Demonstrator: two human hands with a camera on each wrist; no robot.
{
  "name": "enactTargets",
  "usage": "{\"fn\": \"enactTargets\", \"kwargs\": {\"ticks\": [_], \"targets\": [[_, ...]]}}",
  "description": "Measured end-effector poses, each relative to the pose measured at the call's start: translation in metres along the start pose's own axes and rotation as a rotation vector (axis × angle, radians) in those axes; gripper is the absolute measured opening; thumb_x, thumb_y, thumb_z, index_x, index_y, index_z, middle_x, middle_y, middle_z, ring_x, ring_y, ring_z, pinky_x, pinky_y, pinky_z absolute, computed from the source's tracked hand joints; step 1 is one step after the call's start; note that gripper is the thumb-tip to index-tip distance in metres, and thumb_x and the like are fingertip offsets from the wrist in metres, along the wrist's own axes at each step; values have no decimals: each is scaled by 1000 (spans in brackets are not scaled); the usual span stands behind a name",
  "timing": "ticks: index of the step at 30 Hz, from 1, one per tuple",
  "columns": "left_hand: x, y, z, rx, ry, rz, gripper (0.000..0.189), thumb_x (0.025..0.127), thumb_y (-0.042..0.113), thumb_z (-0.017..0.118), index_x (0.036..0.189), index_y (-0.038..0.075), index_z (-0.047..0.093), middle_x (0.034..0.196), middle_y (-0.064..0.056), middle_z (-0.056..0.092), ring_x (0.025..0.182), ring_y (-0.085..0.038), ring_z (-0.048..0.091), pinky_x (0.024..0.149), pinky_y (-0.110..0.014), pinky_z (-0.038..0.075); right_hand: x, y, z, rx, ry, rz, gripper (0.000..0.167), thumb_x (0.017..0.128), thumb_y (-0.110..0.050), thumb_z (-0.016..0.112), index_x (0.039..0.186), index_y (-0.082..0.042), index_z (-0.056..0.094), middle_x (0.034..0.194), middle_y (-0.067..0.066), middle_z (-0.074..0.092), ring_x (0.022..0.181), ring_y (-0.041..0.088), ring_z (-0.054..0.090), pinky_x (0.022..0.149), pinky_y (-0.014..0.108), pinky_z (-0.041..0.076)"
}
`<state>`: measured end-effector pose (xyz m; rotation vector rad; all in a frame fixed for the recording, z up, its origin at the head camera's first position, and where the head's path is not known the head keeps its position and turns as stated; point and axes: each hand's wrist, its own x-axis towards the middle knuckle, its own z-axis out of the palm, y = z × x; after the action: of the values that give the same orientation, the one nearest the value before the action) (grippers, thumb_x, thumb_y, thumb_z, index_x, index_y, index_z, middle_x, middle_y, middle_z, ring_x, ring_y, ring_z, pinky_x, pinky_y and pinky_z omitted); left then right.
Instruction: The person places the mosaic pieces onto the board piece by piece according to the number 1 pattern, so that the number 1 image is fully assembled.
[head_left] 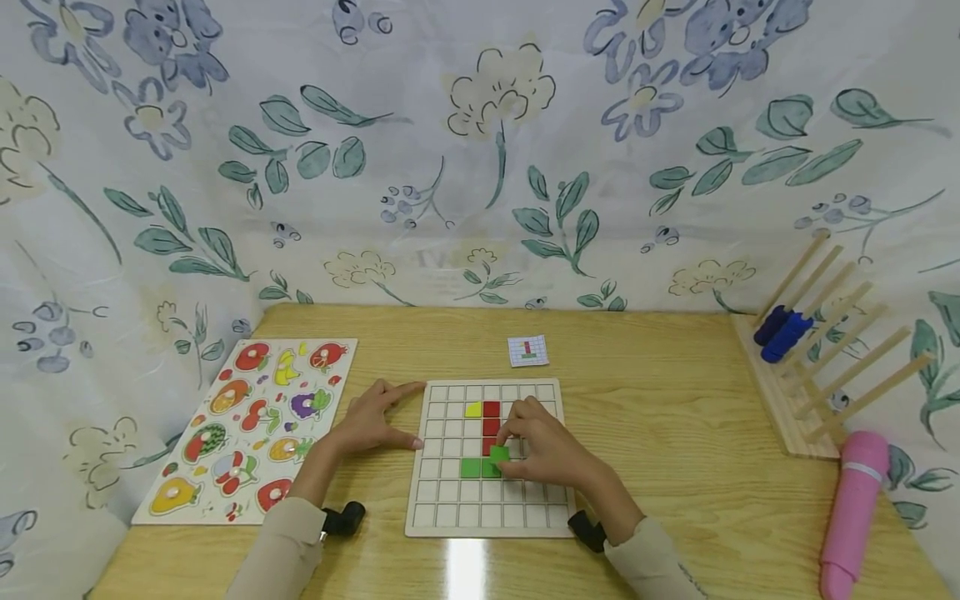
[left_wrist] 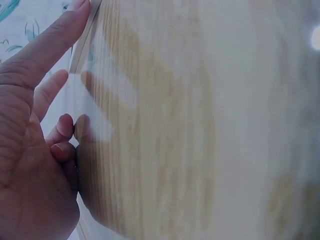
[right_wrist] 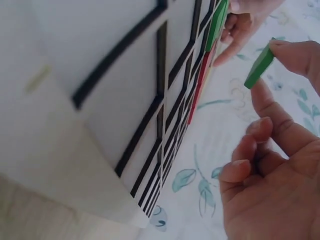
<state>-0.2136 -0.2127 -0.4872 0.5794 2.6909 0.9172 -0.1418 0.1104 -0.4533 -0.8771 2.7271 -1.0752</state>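
A white grid board (head_left: pixel 442 512) lies on the table, its squares marked off by raised lines. Set in it are a yellow piece (head_left: pixel 473 410), a column of red tiles (head_left: pixel 491 409) and green tiles (head_left: pixel 471 468) below them. Between thumb and index finger my right hand (head_left: pixel 551 446) pinches a green square tile (right_wrist: pixel 260 66), held just above the board and tilted. My left hand (head_left: pixel 372 425) is at the board's left edge, thumb and index finger spread and touching it. Behind the board lies a small card (head_left: pixel 528 351) with a coloured grid pattern.
A fruit puzzle board (head_left: pixel 247 437) lies at the left. At the right stands a wooden peg rack (head_left: pixel 795 400) with blue pieces on its pegs, and near it a pink cylindrical object (head_left: pixel 855 512). A flowered cloth (head_left: pixel 420 183) hangs behind the table.
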Motion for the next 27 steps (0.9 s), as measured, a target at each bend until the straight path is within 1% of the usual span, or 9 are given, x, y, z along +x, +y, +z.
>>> {"fn": "enactTargets", "kwargs": {"ticks": [4, 9, 12, 15, 21, 27], "targets": [[-1, 1, 0, 3, -4, 1, 94, 65, 53, 88, 148, 31, 48, 96, -5, 37, 82, -20, 33, 70, -36, 25, -2, 2, 1, -11, -17, 52, 18, 75, -22, 83, 86, -13, 74, 86, 1, 51, 89, 11, 39, 76, 26, 39], [-1, 1, 0, -1, -5, -3, 94, 65, 53, 88, 148, 32, 48, 96, -5, 37, 83, -21, 33, 70, -37, 24, -4, 4, 2, -72, -86, 90, 19, 71, -23, 84, 83, -13, 74, 85, -4, 51, 88, 12, 39, 74, 26, 40], [-1, 1, 0, 1, -9, -5, 94, 65, 53, 88, 148, 32, 48, 96, -5, 37, 83, -21, 33, 70, -37, 24, -5, 6, 3, -113, -105, 84, 20, 70, -22, 84, 83, -13, 73, 84, -5, 50, 86, 12, 38, 73, 26, 39], [-1, 1, 0, 9, -11, -5, 95, 65, 54, 88, 148, 32, 48, 96, -5, 37, 83, -21, 33, 71, -37, 24, -6, 6, 3, -140, -105, 73, 19, 70, -21, 84, 82, -12, 72, 84, -5, 49, 85, 12, 37, 73, 26, 38], [-2, 0, -1, 19, -10, -19, 95, 65, 55, 87, 149, 32, 47, 99, -5, 39, 85, -21, 36, 72, -37, 25, -7, 4, 4, -157, -103, 50, 17, 71, -19, 84, 81, -11, 72, 84, -4, 49, 85, 12, 36, 71, 25, 37], [-2, -3, 0, 28, -12, -24, 95, 65, 56, 86, 149, 34, 46, 100, -5, 40, 86, -21, 37, 73, -37, 26, -7, 2, 3, -176, -100, 51, 18, 73, -20, 85, 82, -11, 72, 83, -4, 48, 84, 12, 35, 72, 24, 37]]}}
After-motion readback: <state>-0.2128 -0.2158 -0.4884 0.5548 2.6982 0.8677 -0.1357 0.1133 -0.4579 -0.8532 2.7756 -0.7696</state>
